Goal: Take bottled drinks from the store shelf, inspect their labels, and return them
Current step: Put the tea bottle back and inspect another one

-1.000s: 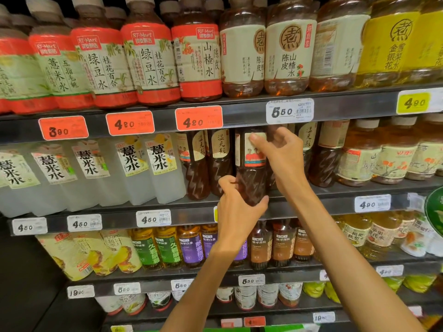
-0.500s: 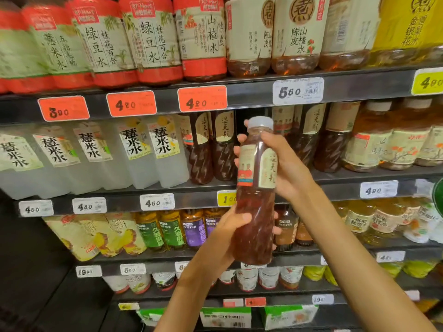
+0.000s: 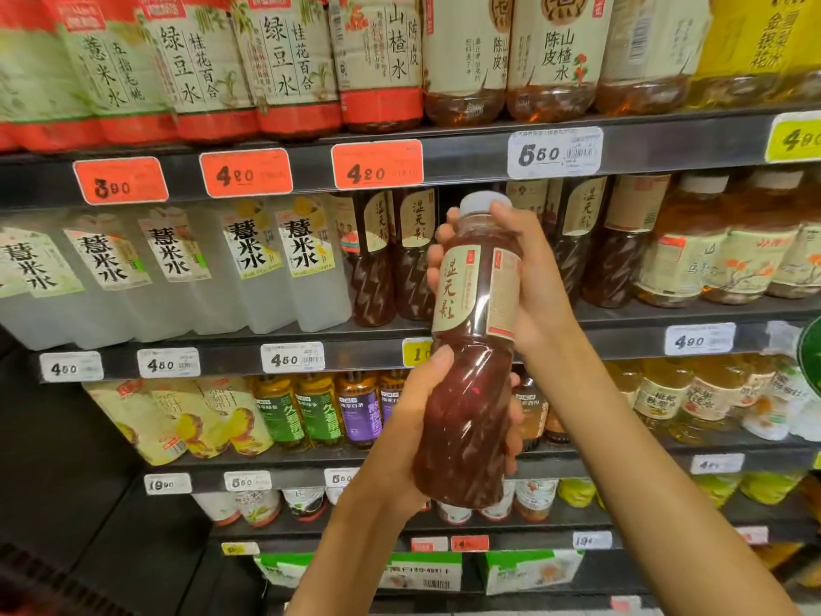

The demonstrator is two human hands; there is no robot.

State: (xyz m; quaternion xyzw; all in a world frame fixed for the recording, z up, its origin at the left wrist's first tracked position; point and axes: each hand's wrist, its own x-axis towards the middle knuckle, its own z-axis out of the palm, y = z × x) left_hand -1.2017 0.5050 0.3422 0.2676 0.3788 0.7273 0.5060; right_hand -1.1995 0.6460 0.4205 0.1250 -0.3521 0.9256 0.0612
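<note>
**Dark tea bottle off the shelf, label toward me**

Store shelving (image 3: 466, 148) fills my view, its dark rails carrying orange, white and yellow price tags. On the top tier stand large bottles with red-banded labels (image 3: 284, 73), with amber ones further right. On the middle tier, cloudy white bottles (image 3: 271, 269) stand at the left, and a row of dark reddish-brown bottles (image 3: 377, 264) stands just beside them. Lower tiers hold green- and purple-labelled bottles (image 3: 320, 411) and pale juice cartons (image 3: 177, 420).

I hold one dark tea bottle (image 3: 471, 349) in front of the middle tier, clear of the shelf, nearly upright with its white cap leaning slightly right. Its beige label with vertical black characters faces me.

My right hand (image 3: 528, 282) has its grip closed around the upper part of the bottle, fingers wrapped behind the label and the thumb near the neck. My left hand (image 3: 413, 424) has its grip closed on the lower body, thumb across the front just below the label, fingertips showing on the far side. Both forearms rise from the bottom edge of the view.
</note>
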